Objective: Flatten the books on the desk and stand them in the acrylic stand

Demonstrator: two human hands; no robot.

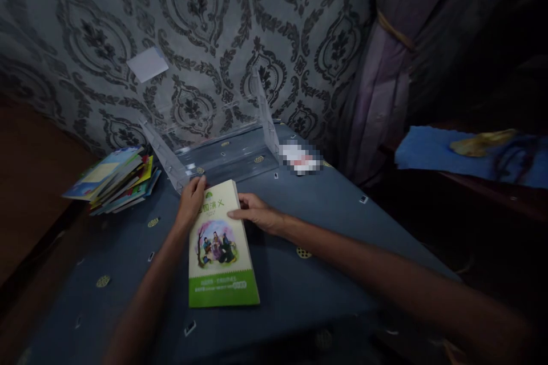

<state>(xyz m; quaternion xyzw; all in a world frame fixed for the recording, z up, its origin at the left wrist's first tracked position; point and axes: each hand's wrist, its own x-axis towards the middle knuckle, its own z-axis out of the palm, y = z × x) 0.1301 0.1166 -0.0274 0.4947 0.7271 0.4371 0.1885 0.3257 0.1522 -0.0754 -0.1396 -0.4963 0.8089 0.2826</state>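
A paperback book (220,245) with a cream and green cover and a painted group of figures lies upright towards me, near the front of the table. My right hand (259,214) grips its right edge, thumb on the cover and fingers beneath. At the upper left edge my left hand (192,199) is closed around the book, covering part of the title; its fingertips are partly hidden. Just beyond both hands stands a clear plastic rack (268,120) with upright side panels. Its near left corner is close to my left hand.
To the left sits a stack of thin, colourful books (124,177). A blurred-out white and red item (299,158) lies right of the rack. The blue patterned tablecloth (334,279) covers the table, against a wallpapered wall with a tied curtain (381,80). A blue cloth-covered surface (432,148) is at right.
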